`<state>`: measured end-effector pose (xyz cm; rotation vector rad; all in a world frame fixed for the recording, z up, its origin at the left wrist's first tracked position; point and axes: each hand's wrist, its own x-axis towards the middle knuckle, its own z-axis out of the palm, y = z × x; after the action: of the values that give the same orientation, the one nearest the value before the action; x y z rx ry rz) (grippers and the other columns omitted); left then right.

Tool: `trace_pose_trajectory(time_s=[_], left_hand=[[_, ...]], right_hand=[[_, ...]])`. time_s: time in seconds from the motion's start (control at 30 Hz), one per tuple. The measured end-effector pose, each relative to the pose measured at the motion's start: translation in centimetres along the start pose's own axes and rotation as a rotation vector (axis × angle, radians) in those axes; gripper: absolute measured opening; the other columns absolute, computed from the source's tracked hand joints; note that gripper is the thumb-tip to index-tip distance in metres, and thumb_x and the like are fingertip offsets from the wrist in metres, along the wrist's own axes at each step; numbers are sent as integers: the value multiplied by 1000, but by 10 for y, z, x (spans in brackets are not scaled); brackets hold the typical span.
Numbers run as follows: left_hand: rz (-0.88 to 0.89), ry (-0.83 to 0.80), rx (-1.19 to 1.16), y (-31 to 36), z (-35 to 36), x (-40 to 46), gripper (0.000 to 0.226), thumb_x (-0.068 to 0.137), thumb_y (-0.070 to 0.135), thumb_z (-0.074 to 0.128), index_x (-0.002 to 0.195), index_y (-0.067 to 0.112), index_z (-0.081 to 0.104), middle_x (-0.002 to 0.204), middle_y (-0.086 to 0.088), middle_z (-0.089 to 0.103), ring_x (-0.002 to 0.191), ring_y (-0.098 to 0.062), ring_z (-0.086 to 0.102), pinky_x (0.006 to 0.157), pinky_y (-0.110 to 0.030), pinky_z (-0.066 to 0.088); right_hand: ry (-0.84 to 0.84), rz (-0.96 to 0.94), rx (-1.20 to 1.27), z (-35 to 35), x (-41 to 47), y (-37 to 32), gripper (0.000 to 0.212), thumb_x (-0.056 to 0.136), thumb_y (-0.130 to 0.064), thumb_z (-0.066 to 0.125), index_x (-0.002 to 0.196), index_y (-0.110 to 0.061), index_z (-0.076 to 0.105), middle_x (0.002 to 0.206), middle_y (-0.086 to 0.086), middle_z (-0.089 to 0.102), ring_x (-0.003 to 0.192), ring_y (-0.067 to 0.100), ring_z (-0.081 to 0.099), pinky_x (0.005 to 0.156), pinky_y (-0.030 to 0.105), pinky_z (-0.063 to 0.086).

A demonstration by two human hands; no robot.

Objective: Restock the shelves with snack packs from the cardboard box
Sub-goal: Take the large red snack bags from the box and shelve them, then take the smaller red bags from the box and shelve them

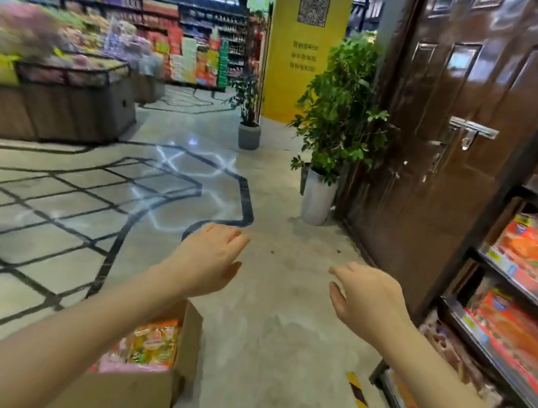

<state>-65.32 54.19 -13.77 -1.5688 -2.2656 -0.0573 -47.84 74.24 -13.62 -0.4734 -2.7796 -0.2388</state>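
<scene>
Both hands, left hand (pixel 210 257) and right hand (pixel 367 295), hang wide and empty above the floor; snack packs (pixel 150 346) sit in the cardboard box (pixel 130 392) below, so reaching blind risks a fumbled pack, shelves (pixel 521 291) right

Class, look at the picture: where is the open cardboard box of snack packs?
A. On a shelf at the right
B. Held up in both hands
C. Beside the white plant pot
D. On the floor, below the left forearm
D: the cardboard box stands on the floor under the left forearm, snack packs showing inside, while the left hand and right hand are both empty.
</scene>
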Motion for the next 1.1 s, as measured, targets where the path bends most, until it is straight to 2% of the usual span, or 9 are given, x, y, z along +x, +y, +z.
trace_pose_trajectory(time_s=[0.07, 0.13, 0.23, 0.37, 0.5, 0.63, 0.73, 0.87, 1.1], left_hand=[[-80, 9, 19, -28, 0, -23, 41, 72, 23, 75, 107, 6, 62, 100, -13, 67, 86, -30, 65, 75, -39, 54], [-141, 6, 55, -59, 4, -47, 40, 73, 25, 72, 107, 6, 61, 99, -13, 66, 83, -29, 64, 70, -36, 53], [-190, -16, 107, -108, 13, -85, 35, 79, 28, 62, 106, 6, 61, 96, -12, 65, 80, -29, 63, 67, -36, 52], [-307, -43, 101, -181, 20, -126, 42, 81, 28, 65, 117, 8, 58, 107, -10, 64, 95, -27, 61, 83, -37, 49], [-327, -76, 176, -263, 21, -155, 41, 77, 31, 69, 112, 11, 61, 101, -7, 66, 87, -23, 62, 75, -33, 51], [-336, -117, 155, -332, 36, -179, 44, 78, 31, 68, 116, 10, 60, 107, -8, 65, 95, -24, 62, 82, -35, 51], [-321, -128, 153, -371, 50, -190, 41, 75, 32, 69, 111, 12, 63, 103, -5, 67, 92, -21, 64, 80, -34, 53], [-322, -137, 110, -405, 76, -197, 40, 79, 31, 66, 113, 10, 61, 103, -7, 67, 92, -23, 64, 80, -35, 52], [-342, -136, 39, -441, 148, -196, 39, 80, 29, 65, 114, 9, 61, 102, -8, 66, 93, -25, 64, 81, -37, 52]], right_hand=[[-23, -83, 30, 3, 18, -32, 27, 91, -30, 46, 106, -18, 65, 100, 1, 68, 92, 23, 65, 72, 33, 52], [-39, -144, 43, 11, 37, -65, 31, 93, -33, 43, 117, -22, 60, 111, -2, 65, 101, 20, 62, 79, 31, 49], [-67, -190, 46, 31, 69, -118, 30, 92, -35, 42, 114, -24, 59, 110, -6, 65, 100, 17, 61, 78, 30, 50], [-50, -273, 100, 49, 117, -195, 31, 93, -33, 42, 115, -22, 61, 109, -4, 66, 100, 18, 62, 76, 28, 48], [-38, -317, 155, 63, 169, -274, 33, 95, -31, 42, 123, -23, 57, 115, -3, 65, 103, 17, 61, 78, 25, 46], [-91, -296, 204, 84, 209, -336, 34, 96, -33, 40, 127, -25, 53, 120, -6, 62, 108, 14, 58, 83, 24, 46], [-128, -256, 216, 103, 230, -366, 35, 96, -33, 40, 129, -25, 51, 123, -7, 60, 111, 13, 57, 86, 25, 46], [-167, -230, 222, 128, 256, -389, 34, 96, -34, 41, 128, -27, 52, 123, -7, 60, 111, 13, 57, 87, 27, 49], [-221, -223, 221, 194, 294, -411, 31, 94, -35, 43, 121, -28, 56, 117, -9, 64, 103, 11, 61, 78, 25, 53]])
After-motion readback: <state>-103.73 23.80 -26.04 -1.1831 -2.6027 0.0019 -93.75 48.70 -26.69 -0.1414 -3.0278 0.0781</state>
